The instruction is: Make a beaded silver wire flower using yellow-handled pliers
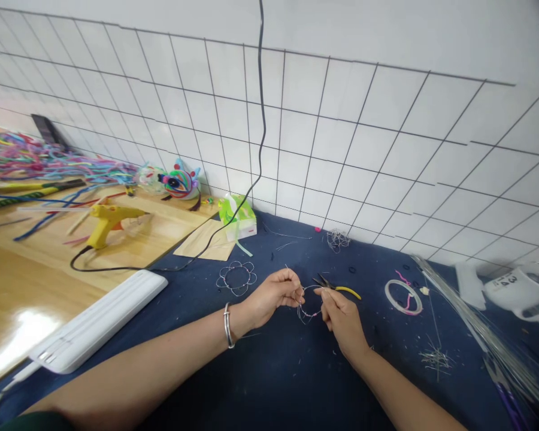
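Between my hands, above the dark blue cloth, is a thin wire ring with small loops and pinkish bits along it. My left hand, with a silver bangle at the wrist, pinches its left side. On the right side, the fingertips of my right hand close on the same wire. Just behind my right hand lie yellow-handled pliers, their dark jaws pointing left. A flower-shaped wire frame rests on the cloth to the left of my left hand.
A white power strip lies at left, its cable near a yellow glue gun. Tissue pack and tangled wire sit by the tiled wall. At right are a ribbon roll, long wires and purple-handled scissors.
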### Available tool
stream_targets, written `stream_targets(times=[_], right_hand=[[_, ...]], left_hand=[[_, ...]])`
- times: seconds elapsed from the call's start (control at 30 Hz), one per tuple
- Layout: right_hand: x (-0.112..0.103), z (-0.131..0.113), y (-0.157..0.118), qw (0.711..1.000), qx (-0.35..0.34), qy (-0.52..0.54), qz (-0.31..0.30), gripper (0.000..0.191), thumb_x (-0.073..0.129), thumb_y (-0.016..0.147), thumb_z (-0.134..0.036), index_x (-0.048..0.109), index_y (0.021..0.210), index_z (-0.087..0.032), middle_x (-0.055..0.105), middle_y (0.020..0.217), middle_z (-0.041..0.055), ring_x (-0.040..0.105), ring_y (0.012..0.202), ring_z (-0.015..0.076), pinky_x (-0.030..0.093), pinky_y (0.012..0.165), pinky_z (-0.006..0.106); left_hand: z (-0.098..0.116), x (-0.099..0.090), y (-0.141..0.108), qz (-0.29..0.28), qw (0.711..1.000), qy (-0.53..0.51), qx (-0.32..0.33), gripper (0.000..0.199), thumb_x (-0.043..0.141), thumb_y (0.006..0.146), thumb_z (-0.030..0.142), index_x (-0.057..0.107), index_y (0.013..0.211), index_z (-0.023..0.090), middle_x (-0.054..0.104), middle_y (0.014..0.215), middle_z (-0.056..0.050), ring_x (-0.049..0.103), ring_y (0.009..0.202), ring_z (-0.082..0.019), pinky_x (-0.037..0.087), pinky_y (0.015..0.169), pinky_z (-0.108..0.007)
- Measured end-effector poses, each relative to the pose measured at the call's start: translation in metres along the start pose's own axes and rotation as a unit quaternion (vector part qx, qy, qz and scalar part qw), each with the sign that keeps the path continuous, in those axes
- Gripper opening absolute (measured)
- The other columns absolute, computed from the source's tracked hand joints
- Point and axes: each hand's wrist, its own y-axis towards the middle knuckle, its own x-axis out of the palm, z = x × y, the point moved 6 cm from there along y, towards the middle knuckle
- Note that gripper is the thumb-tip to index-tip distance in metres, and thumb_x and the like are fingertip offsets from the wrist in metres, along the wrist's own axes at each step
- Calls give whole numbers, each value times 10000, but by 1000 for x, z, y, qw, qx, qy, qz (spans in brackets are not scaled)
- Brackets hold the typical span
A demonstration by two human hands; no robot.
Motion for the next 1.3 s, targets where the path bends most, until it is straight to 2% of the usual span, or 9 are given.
stream_targets(times=[0.57,0.83,1.03,1.2,1.3], right_hand=[[-3,3,1,999,11,-31,14,445,383,836,-494,613,1026,-164,422,501,-43,383,429,87,309,431,199],[-3,5,3,1000,12,-2,12,432,392,840,-479,605,1038,-159,402,499,-44,368,436,84,288,410,192],[-2,5,2,1000,9,20,4,414,397,844,-460,595,1054,-163,370,484,-55,345,432,78,287,408,189],[-2,5,2,1000,7,14,14,398,398,844,-450,594,1060,-179,359,478,-61,356,437,80,321,432,193],[-6,1,2,999,-9,-36,32,389,393,847,-433,581,1096,-201,456,528,-39,422,473,94,378,486,211]], left_hand=[[1,9,-5,-18,996,-91,-15,114,543,796,255,501,808,151,584,790,-48,594,729,-153,432,734,-319],[5,11,-6,-27,998,-59,0,129,538,803,265,510,791,140,586,780,-55,590,731,-160,426,738,-322],[1,11,-3,-34,996,-78,-21,140,534,806,278,515,809,139,591,803,-65,590,723,-156,430,720,-312],[1,10,-3,-29,996,-82,-19,151,553,795,284,524,797,136,589,788,-59,587,711,-146,432,707,-295],[-1,14,-5,-33,996,-77,-23,151,559,791,282,530,787,134,593,789,-63,586,717,-146,432,707,-291]])
